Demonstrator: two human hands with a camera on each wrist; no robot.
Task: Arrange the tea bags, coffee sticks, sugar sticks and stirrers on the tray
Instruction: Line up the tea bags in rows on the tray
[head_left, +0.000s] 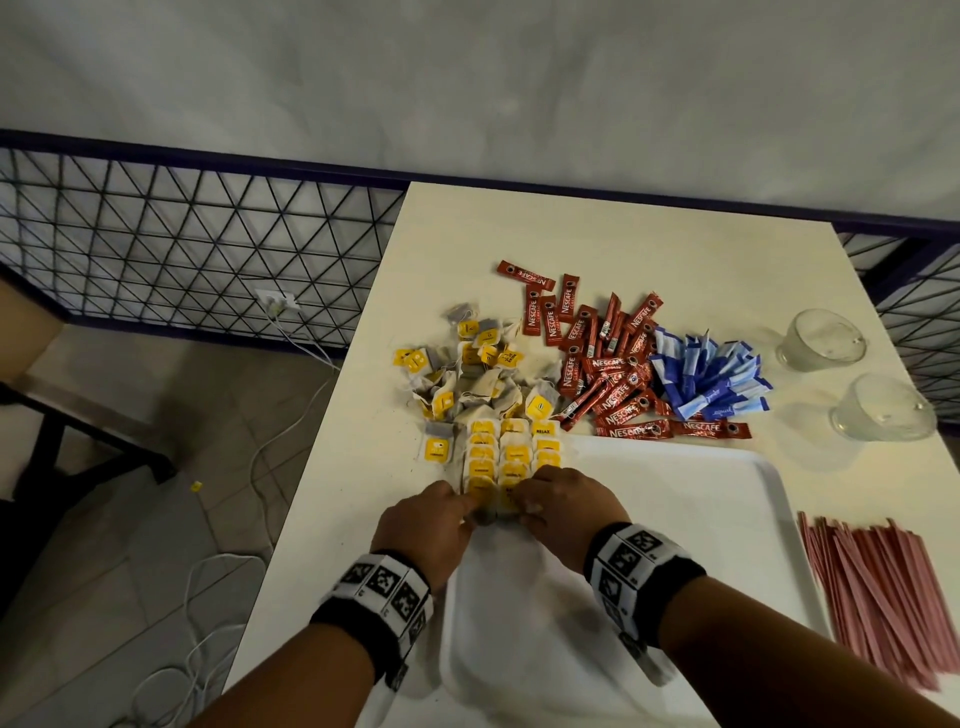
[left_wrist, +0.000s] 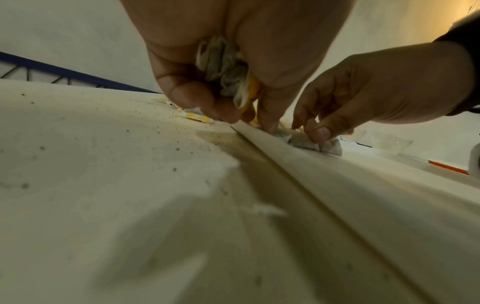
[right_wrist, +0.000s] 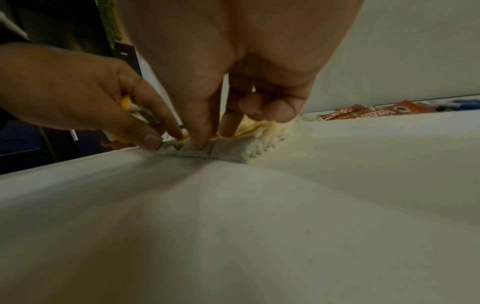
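White and lightly speckled, the bench (head_left: 649, 234) stands against a dark wire-mesh railing (head_left: 182, 234) and carries a white tray (head_left: 675, 493) at its near side. Rows of yellow-tagged tea bags (head_left: 511, 457) lie overlapped at the tray's far left corner, with a loose heap of more tea bags (head_left: 467, 379) just beyond. The left hand (head_left: 431, 519) has its fingers curled round a small bunch of tea bags (left_wrist: 226, 70) in the palm while its fingertips touch the nearest row. The right hand (head_left: 563, 509) pinches the nearest tea bag (right_wrist: 221, 152) against the tray floor with thumb and forefinger. Red Nescafe coffee sticks (head_left: 608, 364), blue sugar sticks (head_left: 711, 374), two glass cups (head_left: 852, 374) and pink stirrers (head_left: 883, 597) lie on the bench beside the tray.
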